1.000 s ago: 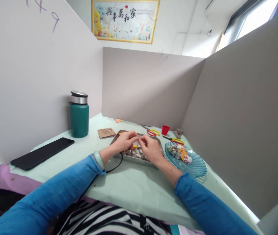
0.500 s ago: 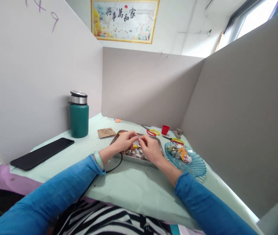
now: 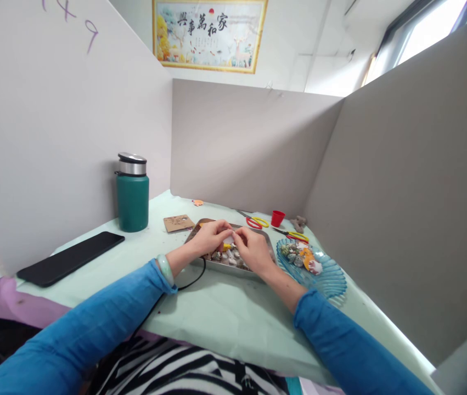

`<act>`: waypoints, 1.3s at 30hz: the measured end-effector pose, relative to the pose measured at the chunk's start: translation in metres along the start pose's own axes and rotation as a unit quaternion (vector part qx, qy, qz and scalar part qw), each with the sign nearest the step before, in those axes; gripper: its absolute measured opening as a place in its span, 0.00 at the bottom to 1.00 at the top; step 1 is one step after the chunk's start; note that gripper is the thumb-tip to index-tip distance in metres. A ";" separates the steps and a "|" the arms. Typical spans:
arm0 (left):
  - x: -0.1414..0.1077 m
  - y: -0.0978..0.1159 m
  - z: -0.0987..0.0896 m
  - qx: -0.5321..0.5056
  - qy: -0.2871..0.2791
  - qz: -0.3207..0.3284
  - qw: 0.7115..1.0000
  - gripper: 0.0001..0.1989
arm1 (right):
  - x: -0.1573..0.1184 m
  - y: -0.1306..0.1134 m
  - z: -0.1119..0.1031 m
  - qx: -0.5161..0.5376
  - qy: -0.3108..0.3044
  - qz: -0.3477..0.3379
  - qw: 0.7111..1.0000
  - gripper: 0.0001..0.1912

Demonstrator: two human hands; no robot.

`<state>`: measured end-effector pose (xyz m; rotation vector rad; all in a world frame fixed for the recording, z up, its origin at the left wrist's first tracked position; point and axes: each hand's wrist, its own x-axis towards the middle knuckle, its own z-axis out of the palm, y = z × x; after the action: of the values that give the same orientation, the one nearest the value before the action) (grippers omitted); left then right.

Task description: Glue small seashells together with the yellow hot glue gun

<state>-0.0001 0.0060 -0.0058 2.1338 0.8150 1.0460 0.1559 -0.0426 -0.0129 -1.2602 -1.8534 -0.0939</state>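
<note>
Both hands meet above a metal tray point(image 3: 233, 270) that holds several small whitish and brown pieces and something yellow. My left hand point(image 3: 212, 238), with a pale green bangle at the wrist, has its fingers closed at a small whitish piece point(image 3: 229, 239). From the other side my right hand point(image 3: 253, 248) pinches at the same spot; its fingertips nearly touch the left ones. The piece between them is mostly hidden and too small to name. Right of the tray lies a blue glass plate point(image 3: 327, 280) with orange, white and greenish pieces.
A green bottle point(image 3: 133, 202) and a black phone point(image 3: 72, 258) are on the left. A brown card point(image 3: 178, 223) lies behind the tray's left end. Farther back are two pairs of scissors point(image 3: 257, 222) and a red cup point(image 3: 277, 218). Grey panels point(image 3: 249, 142) enclose the table.
</note>
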 end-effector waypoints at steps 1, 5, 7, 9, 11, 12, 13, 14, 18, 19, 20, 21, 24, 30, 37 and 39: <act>0.000 0.000 0.000 0.000 -0.002 0.001 1.000 0.14 | 0.000 0.000 0.000 -0.001 -0.001 0.001 1.000 0.13; 0.000 0.001 0.000 0.006 -0.005 0.001 1.000 0.14 | -0.001 -0.001 -0.001 -0.003 -0.002 0.006 1.000 0.13; 0.000 0.000 0.000 0.008 -0.006 0.000 1.000 0.14 | -0.001 -0.001 0.000 -0.003 -0.001 0.008 1.000 0.13; 0.000 -0.001 0.000 0.008 -0.004 -0.001 1.000 0.14 | 0.000 0.000 0.000 -0.004 0.002 0.009 1.000 0.13; 0.001 -0.002 0.000 0.008 -0.001 -0.003 1.000 0.14 | 0.000 0.001 0.001 -0.004 0.003 0.008 1.000 0.13; 0.001 -0.003 0.001 0.008 0.000 -0.003 1.000 0.14 | 0.000 0.001 0.001 -0.003 0.003 0.007 1.000 0.13; 0.001 -0.003 0.001 0.008 0.001 -0.004 1.000 0.15 | 0.000 0.001 0.000 -0.002 0.003 0.007 1.000 0.13; 0.001 -0.003 0.001 0.007 0.001 -0.005 1.000 0.15 | 0.000 0.001 0.000 -0.001 0.003 0.007 1.000 0.13; 0.000 -0.003 0.000 0.006 0.003 -0.007 1.000 0.15 | 0.000 0.000 -0.002 0.007 0.000 0.005 1.000 0.13; 0.000 -0.003 0.000 0.004 0.002 -0.007 1.000 0.15 | 0.000 -0.001 -0.002 0.009 0.001 0.004 1.000 0.13; 0.000 -0.002 0.000 0.003 0.001 -0.007 1.000 0.15 | 0.000 -0.001 -0.002 0.010 0.001 0.003 1.000 0.13; 0.000 -0.002 0.000 0.002 0.000 -0.006 1.000 0.15 | 0.000 -0.001 -0.002 0.011 0.001 0.001 1.000 0.14; 0.000 -0.001 0.000 -0.005 -0.003 -0.003 1.000 0.14 | 0.001 -0.001 -0.002 0.015 0.000 -0.002 1.000 0.14; 0.000 -0.001 0.000 -0.017 -0.002 -0.007 1.000 0.15 | 0.001 -0.001 -0.002 0.010 -0.003 -0.002 1.000 0.13; -0.001 -0.001 0.000 -0.002 -0.004 -0.006 1.000 0.15 | 0.000 -0.001 -0.001 -0.004 0.010 0.011 1.000 0.12; -0.001 0.000 0.000 0.002 -0.006 -0.009 1.000 0.16 | 0.000 0.000 0.000 -0.007 0.019 0.014 1.000 0.12</act>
<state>-0.0008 0.0054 -0.0064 2.1309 0.8301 1.0217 0.1561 -0.0423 -0.0127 -1.2851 -1.8038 -0.1142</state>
